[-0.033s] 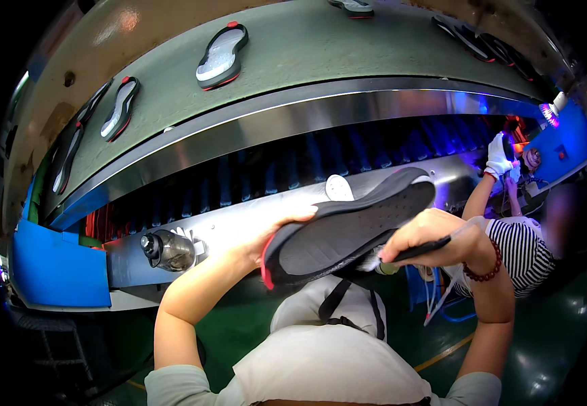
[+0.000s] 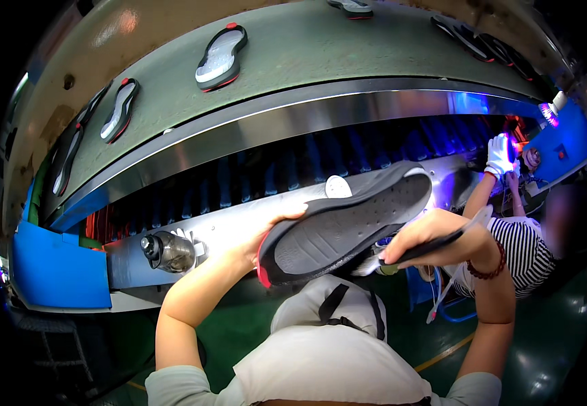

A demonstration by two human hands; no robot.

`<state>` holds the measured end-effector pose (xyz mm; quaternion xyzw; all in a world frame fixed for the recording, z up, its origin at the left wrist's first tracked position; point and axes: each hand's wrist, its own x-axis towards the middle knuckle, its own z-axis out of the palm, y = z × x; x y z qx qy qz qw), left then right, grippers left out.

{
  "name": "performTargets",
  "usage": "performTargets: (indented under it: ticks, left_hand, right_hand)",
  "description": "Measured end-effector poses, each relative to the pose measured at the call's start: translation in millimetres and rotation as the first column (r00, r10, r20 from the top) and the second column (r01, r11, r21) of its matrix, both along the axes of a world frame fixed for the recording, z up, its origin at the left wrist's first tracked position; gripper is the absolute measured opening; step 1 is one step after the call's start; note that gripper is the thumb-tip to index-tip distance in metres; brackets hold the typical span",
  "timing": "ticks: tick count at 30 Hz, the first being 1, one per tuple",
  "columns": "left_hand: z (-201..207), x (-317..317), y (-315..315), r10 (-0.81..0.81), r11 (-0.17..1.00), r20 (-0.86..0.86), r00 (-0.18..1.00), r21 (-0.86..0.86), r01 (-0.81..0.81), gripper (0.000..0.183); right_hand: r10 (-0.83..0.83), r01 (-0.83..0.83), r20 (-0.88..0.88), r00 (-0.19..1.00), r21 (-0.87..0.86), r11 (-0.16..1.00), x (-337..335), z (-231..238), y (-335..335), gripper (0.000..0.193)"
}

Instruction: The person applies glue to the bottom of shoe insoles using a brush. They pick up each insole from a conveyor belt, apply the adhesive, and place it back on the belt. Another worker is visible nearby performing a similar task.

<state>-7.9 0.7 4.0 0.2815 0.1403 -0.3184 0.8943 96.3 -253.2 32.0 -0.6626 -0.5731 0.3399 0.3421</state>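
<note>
The fingers of the right hand (image 2: 423, 235) are closed round a slim black-handled brush with pale bristles (image 2: 435, 248), its tip at the near edge of a long dark-grey shoe sole with red trim (image 2: 347, 229); whether the bristles touch that edge cannot be told. The left hand (image 2: 256, 245) grips the sole by its red-trimmed end, thumb over the far rim, the other fingers mostly hidden, so it is held up before the body, perforated face upward. The left grip would best be firm and clear of the near edge, tilting the sole to meet the brush rather than making the right wrist bend. Light, even strokes along the sidewall, bristles off the perforated face, should serve best. The clear flexible tube (image 2: 481, 220) right of the sole ought to trail free of it. Just past the sole's far edge shows a white rounded disc (image 2: 337, 187), easily bumped if the sole swings. Left of the sole, a clear bottle with a black lid (image 2: 174, 252) needs elbow room; right of it, so does a co-worker in a striped top (image 2: 520, 250).
</note>
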Motion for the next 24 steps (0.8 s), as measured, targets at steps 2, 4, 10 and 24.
performTargets:
  ticks: [2,4,10,24]
  left_hand:
    - [-0.3,-2.2,5.5,0.034,0.997,0.019,0.999,0.067,-0.035,0.050]
    - [-9.2,-0.5,8.9,0.052,0.980,0.090,0.995,0.185,-0.068,0.054]
    - [-24.7,14.7,60.7,-0.088,0.995,0.118,0.989,-0.039,0.093,0.067]
    - [-124.8,31.1,-64.6,0.286,0.955,-0.005,0.958,-0.080,-0.285,0.079]
  right_hand:
    - [-0.162,0.167,-0.042,0.986,0.182,0.969,6.2,-9.8,2.6,0.018]
    - [-0.136,0.151,-0.109,0.985,0.136,0.979,9.4,-21.7,-5.6,0.018]
    - [-0.176,0.203,-0.107,0.979,0.365,0.909,-30.0,27.0,-7.7,0.022]
    - [-0.609,0.946,-0.732,0.306,0.160,0.283,-2.4,-107.2,24.1,0.014]
